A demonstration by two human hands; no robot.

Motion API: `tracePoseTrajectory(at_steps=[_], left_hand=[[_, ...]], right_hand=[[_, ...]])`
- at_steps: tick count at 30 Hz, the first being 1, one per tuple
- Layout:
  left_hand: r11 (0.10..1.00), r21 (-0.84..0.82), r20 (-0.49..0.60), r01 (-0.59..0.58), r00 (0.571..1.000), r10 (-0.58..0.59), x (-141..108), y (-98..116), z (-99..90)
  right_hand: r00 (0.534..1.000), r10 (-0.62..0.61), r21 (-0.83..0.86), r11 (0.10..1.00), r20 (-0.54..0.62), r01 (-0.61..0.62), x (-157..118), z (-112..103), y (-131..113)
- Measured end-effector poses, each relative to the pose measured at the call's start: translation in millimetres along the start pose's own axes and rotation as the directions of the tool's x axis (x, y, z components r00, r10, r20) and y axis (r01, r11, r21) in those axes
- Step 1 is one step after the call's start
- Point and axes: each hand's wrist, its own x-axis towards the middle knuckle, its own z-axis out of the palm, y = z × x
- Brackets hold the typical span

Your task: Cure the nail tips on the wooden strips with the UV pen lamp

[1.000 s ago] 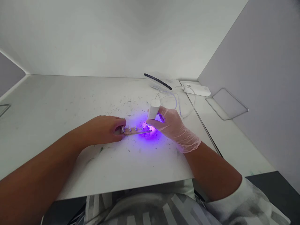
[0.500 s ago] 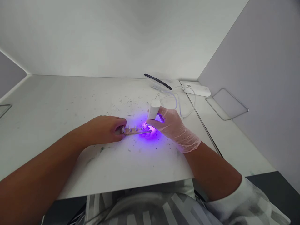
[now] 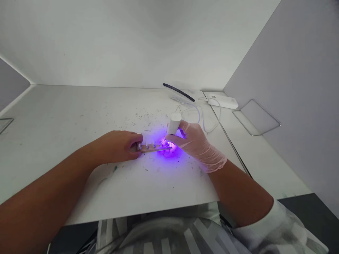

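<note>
My bare left hand [image 3: 119, 145] is closed round the left end of a narrow strip [image 3: 150, 149] that carries several small shiny pieces in a row. In my gloved right hand [image 3: 192, 141] is a white handheld UV lamp [image 3: 174, 123], gripped between thumb and fingers. Its lit end points down at the strip's right end. Violet light spreads over that end and the table around it, and the glare hides the detail of the pieces there. A white cable [image 3: 200, 112] lies on the table behind the lamp.
A white power strip or power bank [image 3: 224, 101] lies at the back right, with the cable at it. A black-edged nail file or similar curved bar [image 3: 178, 92] is near the back wall. Wire frames stick out at the right wall [image 3: 256, 118] and far left. Small dark specks dot the white tabletop [image 3: 66, 120].
</note>
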Motion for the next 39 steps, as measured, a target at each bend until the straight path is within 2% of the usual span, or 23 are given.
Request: tracePoseTrajectory(at_steps=[39], left_hand=[[0.999,0.039,-0.002,-0.018,1.0,0.018,0.8,-3.7,3.5]], right_hand=[[1.0,-0.016,-0.046,0.999,-0.017,0.016,-0.2,1.0,0.1]])
